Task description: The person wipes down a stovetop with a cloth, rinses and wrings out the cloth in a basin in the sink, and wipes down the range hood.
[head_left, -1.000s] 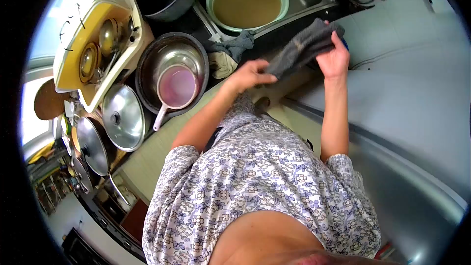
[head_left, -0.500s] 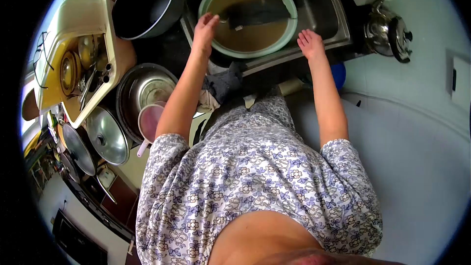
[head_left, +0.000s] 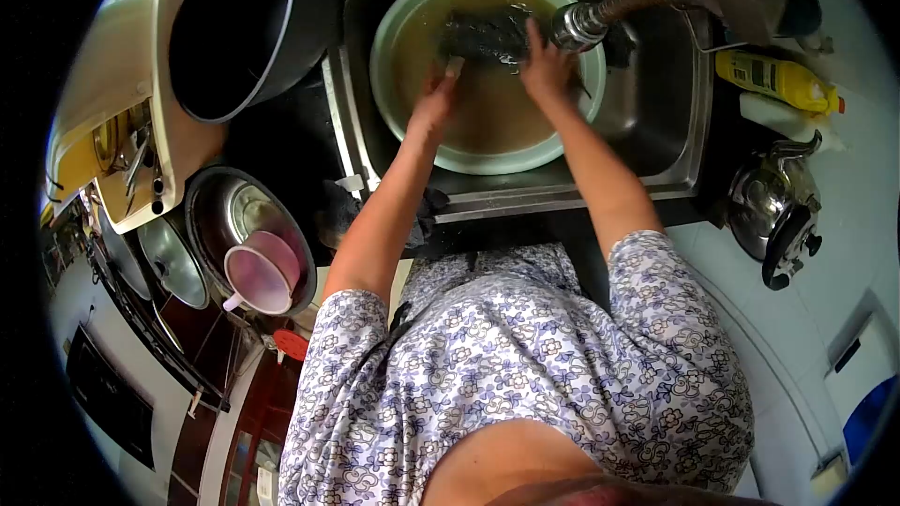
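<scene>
A pale green basin [head_left: 492,163] of cloudy brown water sits in the steel sink. Dark wet cloth [head_left: 483,35] lies partly under the water toward the basin's far side. My left hand [head_left: 434,101] is over the water at the cloth's near left edge, beside a small pale tag [head_left: 455,66]. Its fingers are blurred, so their grip does not show. At the cloth's right edge is my right hand [head_left: 547,70], index finger stretched out and fingers apart. A faucet head [head_left: 578,27] hangs over the basin's right side, close to my right hand.
A large dark pot [head_left: 253,33] and a cream dish rack [head_left: 167,122] stand left of the sink [head_left: 689,122]. Below them, a pink dipper [head_left: 262,274] rests in a metal basin [head_left: 202,206]. A yellow bottle [head_left: 773,78] and a kettle [head_left: 764,201] are at right.
Both hands have moved forward and inward over the water, to the dark cloth. The cloth looks bunched and wetter. The view has shifted, and the faucet head now shows over the basin.
</scene>
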### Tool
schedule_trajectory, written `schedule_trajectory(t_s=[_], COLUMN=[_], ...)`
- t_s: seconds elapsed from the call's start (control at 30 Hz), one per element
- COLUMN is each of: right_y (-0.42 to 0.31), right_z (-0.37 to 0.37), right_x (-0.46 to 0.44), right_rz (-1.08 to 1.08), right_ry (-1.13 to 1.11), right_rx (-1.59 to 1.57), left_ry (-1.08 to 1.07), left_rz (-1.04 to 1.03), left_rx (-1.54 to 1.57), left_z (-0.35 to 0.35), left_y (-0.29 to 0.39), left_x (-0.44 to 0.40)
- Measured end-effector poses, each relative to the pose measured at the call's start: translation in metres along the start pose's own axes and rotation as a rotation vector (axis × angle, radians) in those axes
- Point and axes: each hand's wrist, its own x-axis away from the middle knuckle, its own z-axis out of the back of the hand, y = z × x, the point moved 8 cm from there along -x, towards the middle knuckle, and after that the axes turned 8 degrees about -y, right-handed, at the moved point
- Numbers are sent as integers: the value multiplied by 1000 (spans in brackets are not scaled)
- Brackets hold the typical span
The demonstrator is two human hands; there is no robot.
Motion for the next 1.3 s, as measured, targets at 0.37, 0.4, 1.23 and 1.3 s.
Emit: schedule_trajectory(t_s=[0.37, 0.4, 1.23, 1.3], right_y=[-10, -10, -172, -154], right_z=[-37, -25, 122, 107], right_x=[27, 29, 130, 101], right_rz=[68, -55, 443, 415], right_ry=[-333, -183, -85, 28], right_rx=[-119, -295, -1011, -772], left_ry=[186, 181, -475, -790], left_rz=[-29, -42, -22, -259], left_rx=[336, 331, 1481, 1587], left_z=[32, 29, -45, -60], left_y=[-76, -63, -24, 1], left_x=[-73, -49, -23, 1])
